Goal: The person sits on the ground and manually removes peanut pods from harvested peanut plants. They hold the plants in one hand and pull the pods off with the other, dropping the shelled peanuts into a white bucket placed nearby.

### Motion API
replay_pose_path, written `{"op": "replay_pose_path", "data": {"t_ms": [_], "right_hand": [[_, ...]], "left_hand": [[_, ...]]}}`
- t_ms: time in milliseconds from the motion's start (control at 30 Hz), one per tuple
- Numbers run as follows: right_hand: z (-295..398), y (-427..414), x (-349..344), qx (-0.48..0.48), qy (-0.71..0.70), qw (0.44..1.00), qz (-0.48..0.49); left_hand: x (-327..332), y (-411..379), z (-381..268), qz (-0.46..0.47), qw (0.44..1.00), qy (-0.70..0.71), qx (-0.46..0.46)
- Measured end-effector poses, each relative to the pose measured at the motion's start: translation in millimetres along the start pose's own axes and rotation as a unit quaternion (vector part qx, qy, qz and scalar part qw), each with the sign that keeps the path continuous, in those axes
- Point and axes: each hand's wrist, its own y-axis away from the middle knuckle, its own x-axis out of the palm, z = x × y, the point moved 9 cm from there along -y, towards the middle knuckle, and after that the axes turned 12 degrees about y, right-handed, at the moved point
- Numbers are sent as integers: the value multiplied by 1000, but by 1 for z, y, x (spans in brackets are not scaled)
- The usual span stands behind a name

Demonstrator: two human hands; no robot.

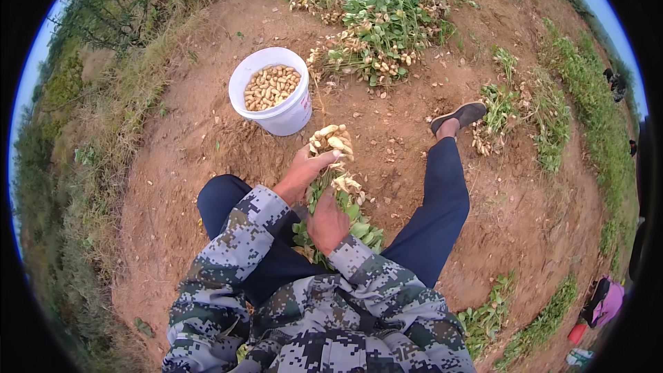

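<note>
My left hand (306, 171) is closed round the root end of a peanut plant, its thumb on a cluster of pale peanuts in the shell (332, 141). Just below and to the right, my right hand (328, 221) grips the stems of the plant, whose green leaves (362, 230) hang down between my legs. The fingers of both hands are partly hidden. Beyond my left hand stands a white plastic bucket (285, 122), partly filled with loose peanuts (271, 87).
A large heap of pulled peanut plants (383, 26) lies beyond the bucket to the right. More plants (500, 111) lie by my shoe (460, 116). A pink and black bag (605, 302) lies at the lower right; a distant person (616, 85) is at the right rim.
</note>
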Motion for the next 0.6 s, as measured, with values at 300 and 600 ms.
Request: {"op": "replay_pose_path", "data": {"t_ms": [300,600], "right_hand": [[29,6,18,-82,-1,993,88],[11,6,-65,-104,-188,976,24]], "left_hand": [[0,7,-17,44,997,-21,53],[-24,14,-39,13,993,-28,118]]}}
